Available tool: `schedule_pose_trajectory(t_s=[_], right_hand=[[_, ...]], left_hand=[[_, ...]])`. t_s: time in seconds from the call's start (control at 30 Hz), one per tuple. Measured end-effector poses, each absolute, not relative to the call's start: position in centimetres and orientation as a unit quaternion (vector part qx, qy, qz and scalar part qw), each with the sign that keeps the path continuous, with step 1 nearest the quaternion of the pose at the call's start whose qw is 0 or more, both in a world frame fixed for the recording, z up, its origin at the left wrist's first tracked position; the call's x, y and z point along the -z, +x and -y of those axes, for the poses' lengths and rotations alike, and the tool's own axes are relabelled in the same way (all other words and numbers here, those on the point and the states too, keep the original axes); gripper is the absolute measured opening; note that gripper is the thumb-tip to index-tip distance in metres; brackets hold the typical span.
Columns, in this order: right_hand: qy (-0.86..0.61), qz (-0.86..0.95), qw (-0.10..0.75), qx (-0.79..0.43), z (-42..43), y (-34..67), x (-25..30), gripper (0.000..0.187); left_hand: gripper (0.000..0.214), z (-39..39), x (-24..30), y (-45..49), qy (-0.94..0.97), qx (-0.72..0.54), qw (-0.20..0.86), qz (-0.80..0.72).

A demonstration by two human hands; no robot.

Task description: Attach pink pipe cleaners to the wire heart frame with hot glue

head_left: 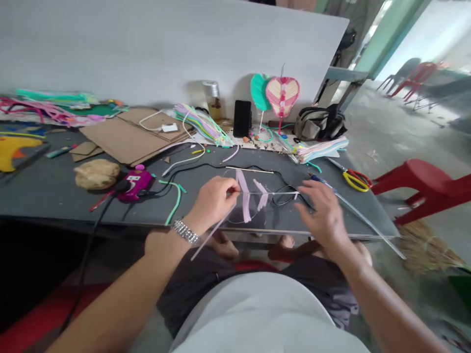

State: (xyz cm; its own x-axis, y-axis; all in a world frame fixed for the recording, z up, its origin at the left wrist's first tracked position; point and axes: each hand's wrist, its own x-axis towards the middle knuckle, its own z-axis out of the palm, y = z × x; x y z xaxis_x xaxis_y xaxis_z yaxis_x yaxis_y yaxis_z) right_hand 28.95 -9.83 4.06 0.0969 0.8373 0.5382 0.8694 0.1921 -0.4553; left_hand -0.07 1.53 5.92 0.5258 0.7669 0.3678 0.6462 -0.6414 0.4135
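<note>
My left hand (pixel 217 201) is closed in a pinch at the left side of a thin wire frame with lavender strips (pixel 243 198) across it. A loose lavender strip (pixel 211 240) slants down from beneath those fingers. Along the middle of the frame runs a thin, pale rod (pixel 285 192), pointing right. My right hand (pixel 322 206), slightly blurred, has its fingers apart near the rod's right end; whether they touch it I cannot tell. Beyond the frame lies a thin pale stick (pixel 250 169).
On the grey table (pixel 206 184) are a purple glue gun (pixel 136 185), brown cardboard (pixel 128 135), a phone (pixel 242 119), scissors (pixel 356 179) and a long clear glue stick (pixel 368 223). Two heart-shaped fans (pixel 282 95) stand at the back. A red stool (pixel 430 184) is at right.
</note>
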Motion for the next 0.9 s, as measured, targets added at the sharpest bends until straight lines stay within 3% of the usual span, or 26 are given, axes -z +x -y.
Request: schedule_pose_trajectory(t_s=[0.07, 0.17, 0.27, 0.47, 0.53, 0.67, 0.77, 0.9], right_hand=[[-0.599, 0.74, 0.298, 0.064, 8.4, 26.4, -3.6, 0.038], [-0.615, 0.736, 0.273, 0.069, 6.0, 25.2, -2.1, 0.043], [-0.609, 0.725, 0.323, 0.003, 4.7, 26.0, -0.7, 0.034], [-0.591, 0.686, 0.418, -0.072, 5.6, 27.3, -0.9, 0.032], [-0.58, 0.645, 0.478, -0.136, 5.9, 27.4, -1.4, 0.028], [-0.561, 0.592, 0.551, -0.178, 5.8, 27.5, -2.1, 0.022], [-0.544, 0.554, 0.597, -0.202, 5.2, 27.1, -2.4, 0.029], [-0.511, 0.51, 0.635, -0.273, 4.6, 26.0, -3.1, 0.042]], left_hand=[[0.008, -1.4, -6.7, 0.8, 0.866, -0.268, 0.123, -0.403], [0.009, -1.0, -8.1, 1.3, 0.872, -0.27, 0.133, -0.387], [0.006, -0.6, -9.5, 0.7, 0.866, -0.307, 0.139, -0.371], [0.01, -1.3, -10.2, -3.4, 0.653, -0.603, 0.16, -0.428], [0.011, -2.3, -9.0, -4.5, 0.596, -0.65, 0.235, -0.408], [0.009, -4.1, -6.4, -4.3, 0.54, -0.552, 0.484, -0.412], [0.005, -5.2, -6.0, -1.9, 0.546, -0.519, 0.529, -0.391], [0.029, -6.3, -8.0, 2.9, 0.556, -0.503, 0.57, -0.338]])
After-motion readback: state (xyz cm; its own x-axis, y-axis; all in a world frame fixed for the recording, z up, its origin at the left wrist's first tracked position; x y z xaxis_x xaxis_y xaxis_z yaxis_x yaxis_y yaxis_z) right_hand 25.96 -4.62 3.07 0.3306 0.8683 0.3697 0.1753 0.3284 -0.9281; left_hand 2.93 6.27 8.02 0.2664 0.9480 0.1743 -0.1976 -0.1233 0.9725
